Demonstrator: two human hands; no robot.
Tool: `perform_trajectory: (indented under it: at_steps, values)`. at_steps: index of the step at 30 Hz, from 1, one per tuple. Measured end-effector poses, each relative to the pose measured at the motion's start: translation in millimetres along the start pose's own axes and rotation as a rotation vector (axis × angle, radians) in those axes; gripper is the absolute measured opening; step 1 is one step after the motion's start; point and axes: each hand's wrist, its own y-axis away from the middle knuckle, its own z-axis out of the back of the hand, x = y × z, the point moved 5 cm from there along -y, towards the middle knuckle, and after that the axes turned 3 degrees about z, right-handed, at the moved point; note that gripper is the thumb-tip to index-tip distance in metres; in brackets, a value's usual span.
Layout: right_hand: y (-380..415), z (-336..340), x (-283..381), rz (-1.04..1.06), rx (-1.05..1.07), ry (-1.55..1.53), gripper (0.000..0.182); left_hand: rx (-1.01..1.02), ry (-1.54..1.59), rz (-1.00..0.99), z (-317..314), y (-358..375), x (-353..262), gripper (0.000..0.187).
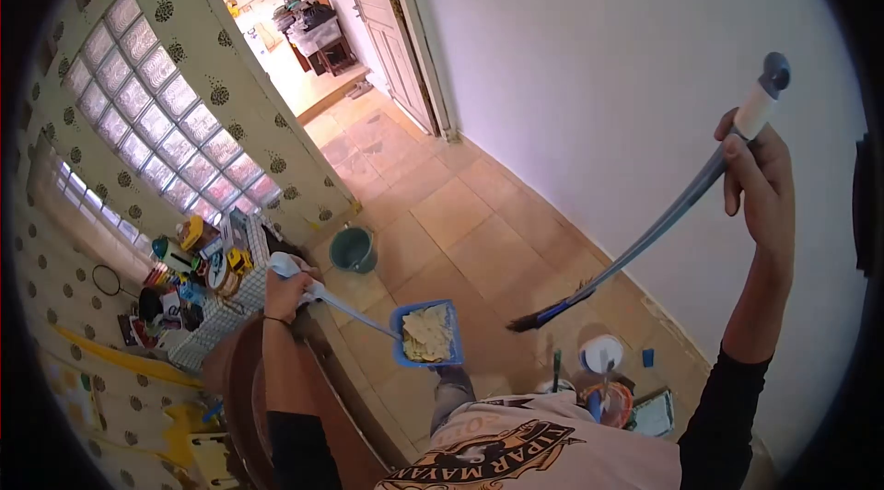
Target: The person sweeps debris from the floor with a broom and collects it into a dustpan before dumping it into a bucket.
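My left hand (287, 294) is closed around the pale blue upper end of a long-handled dustpan (457, 335). Its blue pan hangs over the tiled floor in front of my legs and carries a heap of pale, crumpled scraps (427, 333). On the right, my right hand (761, 179) grips a broom (665, 221) near the white band at the top of its grey-blue handle. The handle slants down to the left, its dark bristle end (534, 319) to the right of the dustpan and apart from it.
A green bucket (354, 250) stands by the patterned wall. Near my feet at right are a white paint bucket (601, 355), an orange-rimmed container (617, 405) and a tray (654, 414). Toys crowd a checkered surface (204, 329) at left. Ahead, a door (387, 25) stands open.
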Motion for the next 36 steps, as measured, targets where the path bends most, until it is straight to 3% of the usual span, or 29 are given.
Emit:
perform_trajectory:
  at_steps: [5,8,10,13,20,22,28,29,36]
  values:
    - [-70,-121,-44,-0.201,0.128,-0.05,0.017,0.068,0.006,-0.013,-12,-164,34,0.026]
    - [-114,-174,-66,-0.297,0.166,-0.024,0.014,0.202,0.095,-0.049,-50,-251,30,0.023]
    - [-144,-207,-78,-0.369,0.163,-0.023,0.011,0.29,-0.124,-0.11,-77,-311,16,0.018]
    - [-177,-244,-109,-0.394,0.142,-0.036,0.006,0.477,-0.054,-0.186,-127,-414,27,0.014]
    - [-273,-342,-233,-0.431,0.116,0.043,0.02,0.655,-0.209,-0.085,-247,-608,44,0.019]
    - [-307,-376,-282,-0.345,0.179,0.146,0.027,0.72,-0.239,-0.067,-279,-661,51,0.019]
    - [-394,-493,-378,-0.55,0.493,0.296,0.04,0.899,-0.305,-0.064,-345,-782,79,0.02]
    - [-406,-510,-390,-0.537,0.538,0.313,0.033,0.926,-0.328,-0.073,-356,-801,78,0.02]
    - [-482,-625,-486,-0.564,0.774,0.215,0.032,1.236,-0.302,-0.052,-441,-941,116,0.024]
